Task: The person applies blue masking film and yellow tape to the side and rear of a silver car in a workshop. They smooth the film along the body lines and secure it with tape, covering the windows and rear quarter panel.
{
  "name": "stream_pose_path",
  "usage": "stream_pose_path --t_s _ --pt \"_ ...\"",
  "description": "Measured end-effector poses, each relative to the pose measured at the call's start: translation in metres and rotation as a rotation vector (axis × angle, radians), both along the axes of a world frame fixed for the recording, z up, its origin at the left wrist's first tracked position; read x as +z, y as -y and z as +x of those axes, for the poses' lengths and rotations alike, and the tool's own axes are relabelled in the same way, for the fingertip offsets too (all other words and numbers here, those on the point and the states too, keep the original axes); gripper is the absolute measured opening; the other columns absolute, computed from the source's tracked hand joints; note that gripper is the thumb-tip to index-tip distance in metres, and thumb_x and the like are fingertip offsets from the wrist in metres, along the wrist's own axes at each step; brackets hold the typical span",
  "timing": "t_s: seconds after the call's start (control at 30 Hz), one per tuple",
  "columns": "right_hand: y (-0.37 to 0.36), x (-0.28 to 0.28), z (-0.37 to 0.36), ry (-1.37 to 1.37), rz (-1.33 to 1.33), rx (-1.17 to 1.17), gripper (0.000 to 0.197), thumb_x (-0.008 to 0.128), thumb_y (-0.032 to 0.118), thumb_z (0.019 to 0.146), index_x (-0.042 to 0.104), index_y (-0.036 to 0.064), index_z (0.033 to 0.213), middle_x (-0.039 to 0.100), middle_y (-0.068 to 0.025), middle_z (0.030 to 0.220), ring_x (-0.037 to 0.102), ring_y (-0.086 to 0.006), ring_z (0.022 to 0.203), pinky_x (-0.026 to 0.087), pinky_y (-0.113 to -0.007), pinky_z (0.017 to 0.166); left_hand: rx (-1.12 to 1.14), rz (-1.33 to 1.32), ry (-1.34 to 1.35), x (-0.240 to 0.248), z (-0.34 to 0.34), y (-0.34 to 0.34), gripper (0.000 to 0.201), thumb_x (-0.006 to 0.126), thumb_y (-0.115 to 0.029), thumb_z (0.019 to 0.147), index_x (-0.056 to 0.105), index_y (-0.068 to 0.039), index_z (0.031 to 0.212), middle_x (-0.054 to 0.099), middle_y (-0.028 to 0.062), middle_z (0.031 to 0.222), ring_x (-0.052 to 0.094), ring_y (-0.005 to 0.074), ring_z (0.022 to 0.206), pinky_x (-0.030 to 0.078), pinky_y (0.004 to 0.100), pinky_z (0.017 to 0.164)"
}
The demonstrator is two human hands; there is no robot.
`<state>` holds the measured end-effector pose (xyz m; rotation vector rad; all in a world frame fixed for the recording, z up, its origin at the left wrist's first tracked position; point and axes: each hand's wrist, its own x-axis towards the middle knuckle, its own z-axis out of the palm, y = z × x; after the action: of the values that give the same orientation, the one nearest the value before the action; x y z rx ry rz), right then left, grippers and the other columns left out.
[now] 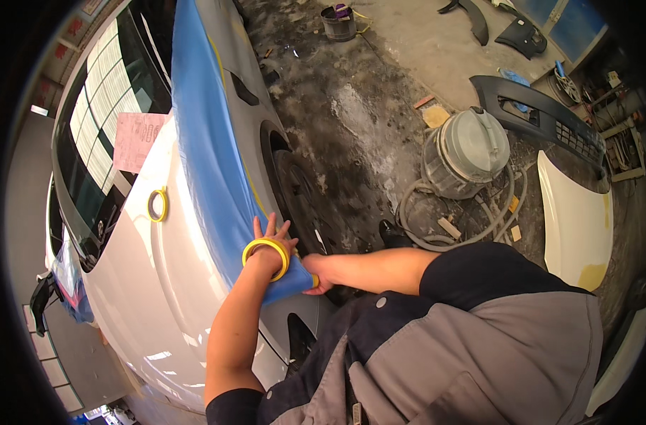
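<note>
Blue masking film (206,127) runs along the side of a white car (153,262), with a strip of yellow tape along its edge. My left hand (276,234) lies on the film near the front wheel arch, its fingers spread. A roll of yellow masking tape (287,262) hangs around my left wrist like a bracelet. Close beside it, my right hand (320,272) is closed on the end of the blue film roll (291,285), its fingertips partly hidden. Another yellow tape roll (165,207) rests on the car's hood.
A pink sheet (137,140) lies by the windshield. The front wheel (298,188) is just past my hands. On the stained floor at right stand a dusty vacuum cleaner (471,152) with its hose, a dark bumper (542,113) and a pale body panel (578,219). A bucket (338,27) stands far off.
</note>
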<state>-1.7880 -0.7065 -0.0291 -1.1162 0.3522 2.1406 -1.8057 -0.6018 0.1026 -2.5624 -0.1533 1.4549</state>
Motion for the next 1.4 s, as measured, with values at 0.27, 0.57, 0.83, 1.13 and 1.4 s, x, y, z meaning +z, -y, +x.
stream_pose_path --t_s 0.27,0.57,0.83,1.13,1.4 --pt "0.047 -0.013 -0.002 -0.001 0.247 -0.114 0.054 0.056 0.068 0.096 0.066 0.015 0.105 0.064 -0.0016 0.095 0.061 -0.0187 0.089 0.054 -0.036 0.082 -0.088 0.025 -0.066 -0.001 -0.007 0.006 0.054 0.058 -0.028 0.098 0.051 -0.036 0.151 0.013 0.0014 0.174 -0.002 0.0449 0.158 0.001 0.0856 0.11" --pt "0.055 0.013 0.006 0.23 0.327 -0.157 0.037 0.071 0.054 0.095 0.068 0.0165 0.098 0.063 0.0023 0.089 0.053 -0.0121 0.08 0.045 -0.028 0.07 -0.057 -0.075 -0.124 -0.022 -0.016 0.0 0.049 0.058 -0.025 0.098 0.057 -0.035 0.146 0.02 -0.0029 0.172 -0.001 0.0414 0.159 0.001 0.0867 0.11" --pt "0.068 0.047 0.011 0.49 0.414 -0.105 0.044 0.069 0.059 0.094 0.066 0.0172 0.081 0.055 0.0043 0.075 0.045 -0.0095 0.069 0.036 -0.027 0.063 0.05 -0.216 -0.061 -0.013 -0.018 -0.008 0.059 0.064 -0.027 0.088 0.058 -0.029 0.147 0.028 -0.0014 0.17 0.007 0.0363 0.159 0.003 0.078 0.118" --pt "0.074 0.042 -0.005 0.539 0.422 -0.14 0.045 0.064 0.053 0.099 0.068 0.0108 0.083 0.06 0.0009 0.073 0.051 -0.0107 0.066 0.046 -0.028 0.062 0.037 -0.13 0.002 -0.01 -0.028 0.015 0.041 0.067 -0.031 0.091 0.072 -0.019 0.13 0.033 0.0042 0.166 0.012 0.0425 0.157 0.007 0.0852 0.112" --pt "0.066 0.05 -0.011 0.827 0.447 0.003 0.055 0.062 0.049 0.099 0.069 0.0009 0.074 0.063 -0.0066 0.068 0.055 -0.0159 0.059 0.043 -0.035 0.055 0.003 -0.095 0.049 -0.015 -0.036 0.016 0.045 0.066 -0.024 0.09 0.069 -0.022 0.134 0.029 0.0133 0.167 0.016 0.0481 0.155 0.018 0.0838 0.112"
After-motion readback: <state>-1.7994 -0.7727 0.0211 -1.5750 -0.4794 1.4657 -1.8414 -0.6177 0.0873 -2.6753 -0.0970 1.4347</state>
